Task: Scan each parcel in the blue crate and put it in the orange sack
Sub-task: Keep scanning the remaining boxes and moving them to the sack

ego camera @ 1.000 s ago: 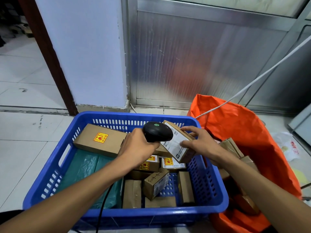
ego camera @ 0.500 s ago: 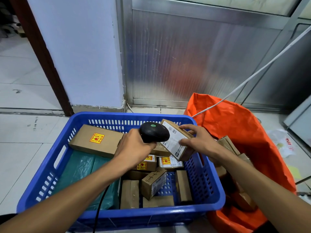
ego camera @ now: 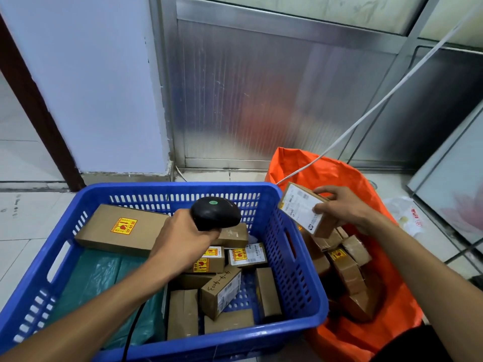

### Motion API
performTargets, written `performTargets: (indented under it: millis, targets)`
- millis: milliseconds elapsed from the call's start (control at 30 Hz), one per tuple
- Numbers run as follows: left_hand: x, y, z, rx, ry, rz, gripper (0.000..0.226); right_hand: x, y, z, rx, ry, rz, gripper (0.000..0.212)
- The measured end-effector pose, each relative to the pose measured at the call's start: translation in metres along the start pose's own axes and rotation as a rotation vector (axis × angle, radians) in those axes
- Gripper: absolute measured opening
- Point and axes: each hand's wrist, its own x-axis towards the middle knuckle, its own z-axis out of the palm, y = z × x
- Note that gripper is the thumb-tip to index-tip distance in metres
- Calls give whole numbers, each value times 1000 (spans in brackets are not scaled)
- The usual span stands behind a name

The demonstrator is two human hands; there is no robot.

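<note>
Presently, right hand (ego camera: 342, 209) pinches a small brown cardboard parcel with white label (ego camera: 304, 211), held at centre right above the open orange plastic sack (ego camera: 366, 184). Left hand (ego camera: 180, 244) grips a black handheld scanner (ego camera: 215, 212) over the blue perforated plastic crate (ego camera: 292, 257), lower centre.

A parcel sorting point: labelled cartons (ego camera: 122, 229) fill a blue crate (ego camera: 167, 190) beside an orange sack (ego camera: 337, 171).

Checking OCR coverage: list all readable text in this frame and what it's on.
"4-4-403", handwritten: small box in the blue crate.
White shipping label on the parcel in the right hand: print too small to read.
Yellow-red stickers on the big flat box and other parcels: characters blurred.
Red print on the white bag: unreadable.
Scanner in the left hand: no text.
</note>
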Motion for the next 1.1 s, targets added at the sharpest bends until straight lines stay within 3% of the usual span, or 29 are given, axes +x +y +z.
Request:
performTargets:
  millis: [167, 433, 600, 833, 967, 1100]
  targets:
    - [-1, 2, 2, 0, -6, 9, 12, 4, 38, -38, 51, 107, 145, 45]
    - [0, 3, 7, -4, -18, 10, 14, 13, 90, -77, 459, 234, 302, 41]
    - [0, 3, 9, 9, -21, 20, 15, 11, 108, -81, 516, 351, 353, 40]
    - [-1, 4, 13, 25, -39, 35, 18, 15, 122, -66, 44, 480, 410, 53]
    - [-2, 2, 13, 20, -42, 30, 19, 12, 118, -60, -208, 405, 361, 37]
    - [-3, 3, 10, -4, -50, 25, 18, 10, 124, -57, -427, 320, 372, 37]
